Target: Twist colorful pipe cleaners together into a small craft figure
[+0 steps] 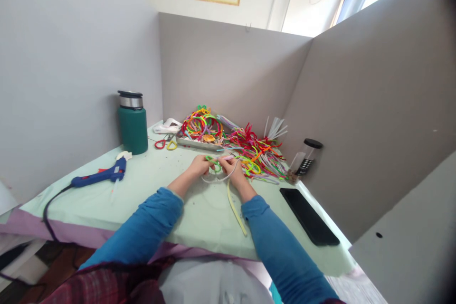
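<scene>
Over the middle of the table, my left hand point(200, 166) is closed on a bent green pipe cleaner point(215, 166) shaped into small loops. Close beside it, my right hand point(231, 169) pinches a pale, whitish pipe cleaner point(218, 181) that curves down below both hands. A short pinkish piece shows at the right fingertips. Beneath my right wrist, a yellow pipe cleaner point(235, 209) trails toward the front edge. Just right of my hands lie yellow-green looped pipe cleaners point(251, 166). My fingers partly hide where the green and whitish pieces meet.
A tray point(199, 144) of colourful pipe-cleaner shapes stands at the back, with a loose pile point(261, 149) to its right. A blue glue gun point(101, 174) and green bottle point(132, 126) are at left. A black phone point(309, 216) and clear bottle point(305, 159) are at right. Grey partitions enclose the table.
</scene>
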Demonstrator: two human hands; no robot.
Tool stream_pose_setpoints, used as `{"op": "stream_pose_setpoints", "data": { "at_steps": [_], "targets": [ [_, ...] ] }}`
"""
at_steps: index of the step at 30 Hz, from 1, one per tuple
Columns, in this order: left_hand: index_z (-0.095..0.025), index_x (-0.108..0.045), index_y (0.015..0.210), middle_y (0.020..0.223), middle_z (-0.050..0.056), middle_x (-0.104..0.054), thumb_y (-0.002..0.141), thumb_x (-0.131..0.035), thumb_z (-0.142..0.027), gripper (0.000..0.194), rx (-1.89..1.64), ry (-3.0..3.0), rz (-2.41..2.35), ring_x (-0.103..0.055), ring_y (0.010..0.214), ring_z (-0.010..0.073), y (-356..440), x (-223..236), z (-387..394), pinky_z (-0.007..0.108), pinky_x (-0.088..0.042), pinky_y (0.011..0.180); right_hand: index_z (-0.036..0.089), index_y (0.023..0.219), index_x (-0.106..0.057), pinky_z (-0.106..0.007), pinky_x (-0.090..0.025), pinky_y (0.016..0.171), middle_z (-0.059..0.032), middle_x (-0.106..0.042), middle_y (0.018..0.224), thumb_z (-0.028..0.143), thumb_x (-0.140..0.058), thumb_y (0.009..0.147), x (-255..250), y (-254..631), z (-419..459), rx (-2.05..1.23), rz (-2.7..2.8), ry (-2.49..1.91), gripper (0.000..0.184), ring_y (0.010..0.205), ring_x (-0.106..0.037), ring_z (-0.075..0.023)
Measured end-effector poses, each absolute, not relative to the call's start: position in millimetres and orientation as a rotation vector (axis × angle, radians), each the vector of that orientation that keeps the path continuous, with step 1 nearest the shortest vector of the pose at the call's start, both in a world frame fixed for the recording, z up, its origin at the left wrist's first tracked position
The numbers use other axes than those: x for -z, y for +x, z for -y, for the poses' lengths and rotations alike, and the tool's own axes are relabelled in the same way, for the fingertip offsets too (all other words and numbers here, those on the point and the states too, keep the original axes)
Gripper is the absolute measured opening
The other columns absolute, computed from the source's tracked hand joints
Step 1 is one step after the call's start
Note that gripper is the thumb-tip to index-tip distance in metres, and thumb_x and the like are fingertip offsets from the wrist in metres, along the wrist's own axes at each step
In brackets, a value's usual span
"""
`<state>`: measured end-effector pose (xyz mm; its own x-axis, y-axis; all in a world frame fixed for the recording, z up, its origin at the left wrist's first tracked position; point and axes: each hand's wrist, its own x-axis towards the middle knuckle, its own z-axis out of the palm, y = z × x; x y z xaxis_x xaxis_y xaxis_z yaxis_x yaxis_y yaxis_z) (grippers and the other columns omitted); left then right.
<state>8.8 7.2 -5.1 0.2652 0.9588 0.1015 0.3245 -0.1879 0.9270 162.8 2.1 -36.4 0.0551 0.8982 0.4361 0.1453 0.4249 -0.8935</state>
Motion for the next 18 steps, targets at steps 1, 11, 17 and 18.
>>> {"op": "stream_pose_setpoints", "data": {
  "at_steps": [1,11,17,18],
  "targets": [
    [-0.014,-0.061,0.058,0.033,-0.005,-0.040,0.078,-0.060,-0.038,0.030,-0.935,1.647,-1.184,-0.035,0.033,0.0080,8.8,4.1,-5.9,0.022,-0.026,0.042,0.016,0.061,-0.056,-0.023,-0.026,0.044,0.0038,-0.043,0.048,0.049,-0.064,0.073,36.1,162.7,-1.5,-0.748,1.422,-0.992,0.037,0.044,-0.035,-0.0082],
    [-0.014,-0.055,0.052,0.032,-0.003,-0.038,0.078,-0.055,-0.030,0.030,-0.892,1.425,-1.044,-0.031,0.030,0.0072,7.3,0.5,-1.3,0.023,-0.021,0.038,0.015,0.058,-0.056,-0.023,-0.029,0.047,0.0036,-0.044,0.049,0.047,-0.065,0.072,30.4,161.2,5.4,-0.762,1.434,-0.987,0.036,0.047,-0.037,-0.0084],
    [-0.016,-0.050,0.055,0.035,-0.004,-0.038,0.078,-0.052,-0.023,0.024,-0.743,1.187,-0.937,-0.028,0.030,0.0061,5.2,-3.9,-1.4,0.021,-0.019,0.036,0.015,0.061,-0.058,-0.023,-0.031,0.048,0.0020,-0.050,0.053,0.049,-0.065,0.070,31.2,161.5,5.8,-0.764,1.440,-1.018,0.036,0.048,-0.040,-0.0093],
    [-0.016,-0.050,0.056,0.035,-0.004,-0.038,0.078,-0.051,-0.022,0.023,-0.723,1.155,-0.926,-0.028,0.030,0.0060,5.2,-4.6,-1.2,0.021,-0.019,0.035,0.015,0.061,-0.058,-0.023,-0.031,0.048,0.0020,-0.050,0.053,0.049,-0.065,0.070,31.3,161.5,5.9,-0.771,1.442,-1.014,0.036,0.048,-0.040,-0.0093]
  ]
}}
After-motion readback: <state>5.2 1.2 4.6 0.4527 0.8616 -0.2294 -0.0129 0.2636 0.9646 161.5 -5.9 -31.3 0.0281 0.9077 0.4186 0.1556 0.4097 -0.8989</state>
